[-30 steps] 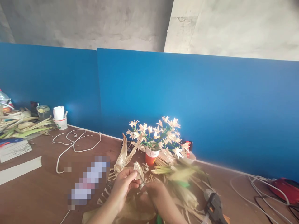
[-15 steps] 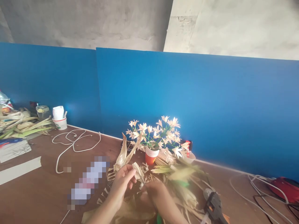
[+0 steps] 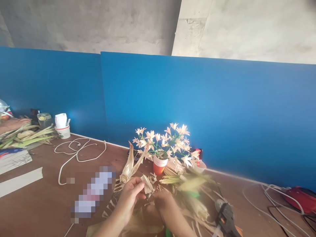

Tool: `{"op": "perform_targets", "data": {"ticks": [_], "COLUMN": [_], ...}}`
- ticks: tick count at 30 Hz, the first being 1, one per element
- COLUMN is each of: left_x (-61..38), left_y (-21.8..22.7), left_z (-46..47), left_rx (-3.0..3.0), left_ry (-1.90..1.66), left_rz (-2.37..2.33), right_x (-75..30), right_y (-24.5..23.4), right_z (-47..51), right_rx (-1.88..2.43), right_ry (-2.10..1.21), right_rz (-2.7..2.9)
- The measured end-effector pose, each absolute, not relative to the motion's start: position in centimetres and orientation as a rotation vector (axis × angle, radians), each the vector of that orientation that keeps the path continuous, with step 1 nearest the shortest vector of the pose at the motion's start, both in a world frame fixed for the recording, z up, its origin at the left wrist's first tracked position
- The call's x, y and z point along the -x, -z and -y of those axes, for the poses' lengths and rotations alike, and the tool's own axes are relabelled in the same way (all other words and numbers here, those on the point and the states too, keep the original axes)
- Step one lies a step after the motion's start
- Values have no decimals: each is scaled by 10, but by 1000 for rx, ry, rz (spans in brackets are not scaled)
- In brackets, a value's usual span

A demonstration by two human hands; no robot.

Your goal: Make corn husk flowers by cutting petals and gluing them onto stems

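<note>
My left fingers (image 3: 139,187) are closed on a pale husk piece (image 3: 148,185), pinched by the thumb. My right hand (image 3: 165,201) is just beside that piece's lower end; its fingertips are obscured, and I cannot tell what they grasp. To the right, a black glue gun (image 3: 225,219) lies near loose husks (image 3: 197,208). Beyond the held piece stands an orange-red cup (image 3: 158,169) bearing pale flowers (image 3: 182,130), before a blue partition (image 3: 209,98).

Cream husk piece (image 3: 147,185), green-stemmed cream flowers (image 3: 181,144), white-banded orange-red cup (image 3: 158,169), blue partition (image 3: 209,105), brown tabletop (image 3: 49,204)
</note>
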State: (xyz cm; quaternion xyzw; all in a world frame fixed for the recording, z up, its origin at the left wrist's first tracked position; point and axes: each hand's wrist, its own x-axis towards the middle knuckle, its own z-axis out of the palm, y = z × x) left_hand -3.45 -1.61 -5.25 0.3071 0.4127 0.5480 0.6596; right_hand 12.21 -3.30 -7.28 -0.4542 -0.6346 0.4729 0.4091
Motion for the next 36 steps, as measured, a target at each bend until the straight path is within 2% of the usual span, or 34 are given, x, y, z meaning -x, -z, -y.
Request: {"op": "perform_targets", "data": {"ticks": [16,28,36], "left_x": [32,30,30], "left_y": [52,58,58], "left_z": [20,20,20], "left_rx": [-693,-761,-737], "left_ry": [-1219,-1173,-1181], "left_rz": [-905,-883,-893], "right_x": [-117,-117,-118], "right_y": [81,86,77], "right_z": [36,31,35], "right_rx": [1125,1136,1163], "right_ry": [-1463,-1395,-1221], "right_rz": [1376,1437,1492]}}
